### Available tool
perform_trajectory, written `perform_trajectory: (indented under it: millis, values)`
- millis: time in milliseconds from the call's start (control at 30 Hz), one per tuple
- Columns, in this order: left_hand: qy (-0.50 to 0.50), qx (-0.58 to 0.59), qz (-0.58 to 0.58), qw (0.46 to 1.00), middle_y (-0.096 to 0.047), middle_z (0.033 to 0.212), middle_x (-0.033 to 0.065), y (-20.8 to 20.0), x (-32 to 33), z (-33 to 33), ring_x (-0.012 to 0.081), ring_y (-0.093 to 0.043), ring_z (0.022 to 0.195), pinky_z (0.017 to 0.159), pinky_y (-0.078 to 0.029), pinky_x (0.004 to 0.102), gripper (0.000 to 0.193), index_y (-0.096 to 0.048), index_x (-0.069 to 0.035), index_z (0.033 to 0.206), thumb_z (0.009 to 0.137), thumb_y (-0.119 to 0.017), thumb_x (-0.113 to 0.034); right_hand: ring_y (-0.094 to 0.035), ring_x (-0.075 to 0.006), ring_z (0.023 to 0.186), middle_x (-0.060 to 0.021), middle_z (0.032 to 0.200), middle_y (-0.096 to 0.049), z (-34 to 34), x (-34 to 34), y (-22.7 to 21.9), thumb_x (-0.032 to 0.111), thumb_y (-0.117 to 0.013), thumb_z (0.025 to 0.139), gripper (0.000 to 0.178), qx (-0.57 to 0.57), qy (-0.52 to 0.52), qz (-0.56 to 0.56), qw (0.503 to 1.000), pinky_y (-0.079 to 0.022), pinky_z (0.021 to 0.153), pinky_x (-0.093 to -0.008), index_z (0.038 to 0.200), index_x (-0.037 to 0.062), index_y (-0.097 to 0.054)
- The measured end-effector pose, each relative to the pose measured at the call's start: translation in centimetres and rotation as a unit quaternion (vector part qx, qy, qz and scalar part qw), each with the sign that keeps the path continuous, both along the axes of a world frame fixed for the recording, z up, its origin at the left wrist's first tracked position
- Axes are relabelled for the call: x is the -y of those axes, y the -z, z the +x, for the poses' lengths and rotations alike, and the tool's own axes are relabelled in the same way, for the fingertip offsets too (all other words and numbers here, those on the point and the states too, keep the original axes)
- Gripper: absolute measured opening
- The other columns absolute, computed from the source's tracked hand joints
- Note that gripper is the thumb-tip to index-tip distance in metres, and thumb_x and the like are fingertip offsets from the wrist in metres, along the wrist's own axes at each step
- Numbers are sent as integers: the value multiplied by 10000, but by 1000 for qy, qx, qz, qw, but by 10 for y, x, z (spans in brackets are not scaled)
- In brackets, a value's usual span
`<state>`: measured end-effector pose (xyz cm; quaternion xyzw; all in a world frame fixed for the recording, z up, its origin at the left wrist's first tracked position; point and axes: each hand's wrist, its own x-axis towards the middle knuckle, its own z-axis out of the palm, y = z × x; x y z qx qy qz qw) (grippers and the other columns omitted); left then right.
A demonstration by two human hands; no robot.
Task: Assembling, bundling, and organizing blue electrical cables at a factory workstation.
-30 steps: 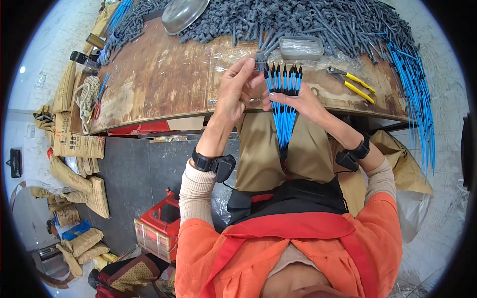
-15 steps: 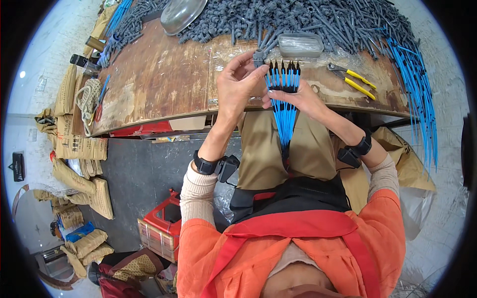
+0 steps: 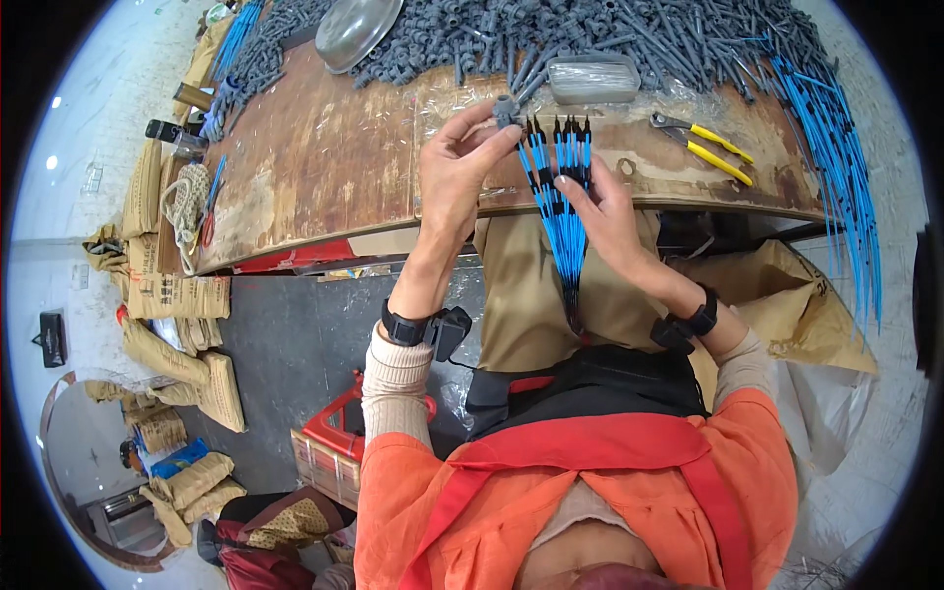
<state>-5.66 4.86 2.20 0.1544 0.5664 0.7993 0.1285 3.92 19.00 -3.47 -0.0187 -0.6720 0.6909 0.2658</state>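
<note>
My left hand (image 3: 454, 167) pinches a grey plastic fitting (image 3: 505, 110) between thumb and fingertips, just over the table's near edge. Beside it, a bundle of thin blue rods (image 3: 564, 236) with black tips and black bands fans out, its gathered lower end on my lap. The leftmost rods lean toward the fitting; whether one enters it cannot be made out. My right hand (image 3: 608, 218) is at the bundle's right side, fingers apart, the thumb in front of the rods and seemingly touching them.
A heap of grey plastic fittings (image 3: 590, 34) covers the table's far side, with a clear box (image 3: 593, 79) and a metal bowl (image 3: 356, 31) before it. Yellow-handled pliers (image 3: 703, 147) lie at right. More blue rods (image 3: 836, 177) hang off the right end. Scissors (image 3: 209, 211) and rope (image 3: 185, 206) lie left.
My right hand has loosened from around the bundle, its fingers now pointing up along the right side. The leftmost rods have spread from the others. My left hand still holds the fitting.
</note>
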Motion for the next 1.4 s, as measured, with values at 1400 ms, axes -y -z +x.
perform_trajectory:
  millis: [1400]
  values:
    - [77,-55,-56,994,-647,1052,65,-13,5,1,112,-586,961,870,-464,252,344,-554,38,1243,915,-604,-54,-532,-141,682,-85,745,-610,-15,-34,-22,394,-540,956,409,148,-129,171,965,-437,641,-320,997,-3,-628]
